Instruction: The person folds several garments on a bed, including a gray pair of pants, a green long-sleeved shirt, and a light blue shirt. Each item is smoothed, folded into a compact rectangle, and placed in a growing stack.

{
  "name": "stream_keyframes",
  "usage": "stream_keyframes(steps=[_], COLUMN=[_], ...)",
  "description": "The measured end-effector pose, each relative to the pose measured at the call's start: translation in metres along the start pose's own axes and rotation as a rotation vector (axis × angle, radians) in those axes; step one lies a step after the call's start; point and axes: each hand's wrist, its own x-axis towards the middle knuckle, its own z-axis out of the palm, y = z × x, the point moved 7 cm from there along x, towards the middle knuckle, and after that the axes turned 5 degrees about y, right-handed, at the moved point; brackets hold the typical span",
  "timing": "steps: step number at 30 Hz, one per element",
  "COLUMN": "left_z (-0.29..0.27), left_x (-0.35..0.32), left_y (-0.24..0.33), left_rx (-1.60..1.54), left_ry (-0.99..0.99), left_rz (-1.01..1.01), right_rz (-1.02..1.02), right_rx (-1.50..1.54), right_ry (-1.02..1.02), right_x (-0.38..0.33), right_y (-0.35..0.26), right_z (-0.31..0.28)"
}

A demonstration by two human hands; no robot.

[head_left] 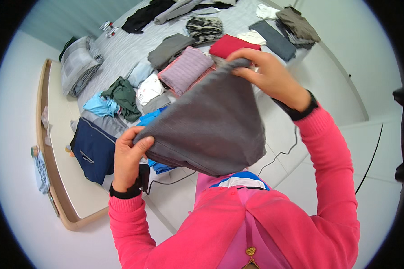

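Note:
A dark grey folded cloth garment (pixel 211 121) hangs between my two hands in front of my body; which garment it is I cannot make out. My left hand (pixel 129 150) pinches its lower left corner, thumb on top. Higher up on the right, my right hand (pixel 265 71) grips the upper corner, the thumb and fingers closed over the edge. The cloth slants up from left to right and hides part of the bed behind it. Just beyond it lie a mauve folded towel (pixel 187 69) and a blue cloth (pixel 150 117).
Folded and loose clothes cover the bed (pixel 116 54): a red folded garment (pixel 233 46), a dark green one (pixel 123 96), a navy garment (pixel 93 150) at the left edge. A cream headboard (pixel 69 148) stands at left. Black cables (pixel 283 152) trail over the floor.

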Motion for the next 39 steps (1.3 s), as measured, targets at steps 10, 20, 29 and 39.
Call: stream_keyframes(steps=[10,20,29,39], left_z=[-0.195,-0.167,-0.095,-0.135], left_x=[0.102,0.1,0.095,0.164], left_y=[-0.16,-0.199,-0.27,-0.342], left_rx=[0.293,0.512,0.751,0.828], left_ry=[0.59,0.456,-0.083,0.249], left_rz=[0.013,0.233,0.03,-0.485], right_rz=[0.145,0.416,0.082,-0.242], right_rx=[-0.107,0.201,-0.108,-0.104], right_ry=[-0.311,-0.383,-0.644,-0.529], right_x=[0.144,0.109,0.005,0.052], right_y=[0.086,0.158,0.183,0.186], right_z=[0.307,0.348,0.345,0.421])
